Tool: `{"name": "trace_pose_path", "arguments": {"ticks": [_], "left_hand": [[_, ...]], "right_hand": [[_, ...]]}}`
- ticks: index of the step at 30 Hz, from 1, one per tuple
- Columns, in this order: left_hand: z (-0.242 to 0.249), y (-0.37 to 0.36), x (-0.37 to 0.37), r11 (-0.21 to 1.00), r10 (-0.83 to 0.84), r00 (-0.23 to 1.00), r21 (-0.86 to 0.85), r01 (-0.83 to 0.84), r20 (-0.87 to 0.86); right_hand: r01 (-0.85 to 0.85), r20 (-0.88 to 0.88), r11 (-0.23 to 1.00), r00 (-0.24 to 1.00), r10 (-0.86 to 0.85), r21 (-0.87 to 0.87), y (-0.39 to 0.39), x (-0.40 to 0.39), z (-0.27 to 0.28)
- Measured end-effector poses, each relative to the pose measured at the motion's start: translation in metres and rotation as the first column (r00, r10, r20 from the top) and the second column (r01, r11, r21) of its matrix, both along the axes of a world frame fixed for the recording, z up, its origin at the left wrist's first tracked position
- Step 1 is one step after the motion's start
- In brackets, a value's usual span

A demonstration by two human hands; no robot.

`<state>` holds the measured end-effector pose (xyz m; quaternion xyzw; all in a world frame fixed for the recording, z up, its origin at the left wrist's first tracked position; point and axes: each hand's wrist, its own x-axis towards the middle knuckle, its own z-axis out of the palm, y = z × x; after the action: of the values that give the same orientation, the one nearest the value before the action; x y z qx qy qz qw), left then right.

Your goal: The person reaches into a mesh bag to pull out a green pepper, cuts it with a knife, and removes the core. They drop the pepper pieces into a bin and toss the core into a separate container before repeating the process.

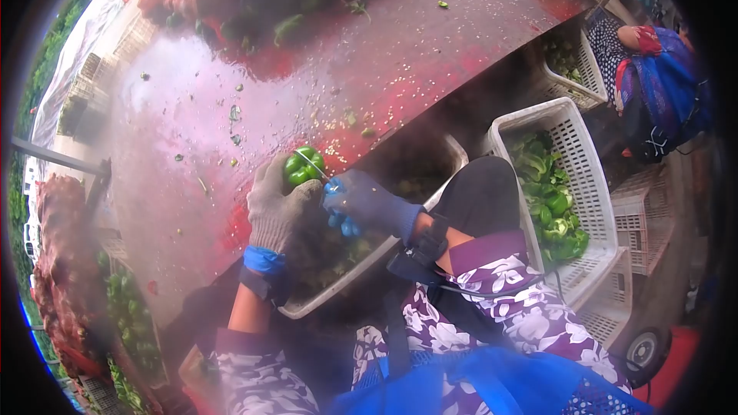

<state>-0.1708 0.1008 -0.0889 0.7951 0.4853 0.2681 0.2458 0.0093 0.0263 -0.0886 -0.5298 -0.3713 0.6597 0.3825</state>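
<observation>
My left hand (278, 204), in a pale knitted glove with a blue band at the wrist, is closed round a green bell pepper (296, 172) near the table's edge. My right hand (370, 201), in a blue-fingered glove, grips a small knife (310, 162). Its thin, light blade lies against the pepper's upper face; the handle is hidden in my fist. Below both hands stands a pale crate (342, 300), its contents dim and partly covered by my arms.
Seeds and green scraps litter the wet red table (369, 69). Beside my knee, a white crate (592, 215) holds cut green peppers (557, 207). A red net sack (238, 0) of peppers lies at the far side. Another person (661, 77) sits at the right.
</observation>
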Motion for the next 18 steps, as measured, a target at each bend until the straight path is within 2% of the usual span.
{"name": "trace_pose_path", "arguments": {"ticks": [5,8,10,12,13,15,18], "left_hand": [[0.006,-0.004,0.006,1.0,0.031,1.0,0.0,-0.031,0.005],[0.008,-0.009,0.01,0.999,0.041,0.999,-0.01,-0.041,0.002],[0.007,-0.008,0.009,0.999,0.041,0.999,-0.005,-0.042,-0.002],[0.004,-0.006,0.005,0.999,0.042,0.999,0.007,-0.042,-0.011],[0.006,-0.008,0.005,0.998,0.057,0.997,0.027,-0.056,-0.055],[0.014,-0.014,0.012,0.995,0.083,0.987,0.069,-0.075,-0.135],[0.026,-0.014,0.025,0.977,0.185,0.966,-0.075,-0.201,-0.178]], "right_hand": [[0.022,0.036,0.999,0.999,-0.023,0.033,0.001,-0.006,-0.012],[0.003,0.078,1.0,0.997,-0.002,-0.007,0.007,-0.006,-0.012],[-0.006,0.139,0.985,0.99,-0.018,0.173,0.014,-0.016,-0.062],[-0.078,0.221,0.958,0.975,0.016,0.276,0.021,-0.024,-0.078],[-0.144,0.278,0.949,0.958,0.063,0.281,0.022,-0.025,-0.083],[-0.163,0.301,0.952,0.95,0.081,0.26,0.02,-0.023,-0.085],[-0.045,0.206,0.988,0.978,0.014,0.147,0.017,-0.024,-0.043]]}}
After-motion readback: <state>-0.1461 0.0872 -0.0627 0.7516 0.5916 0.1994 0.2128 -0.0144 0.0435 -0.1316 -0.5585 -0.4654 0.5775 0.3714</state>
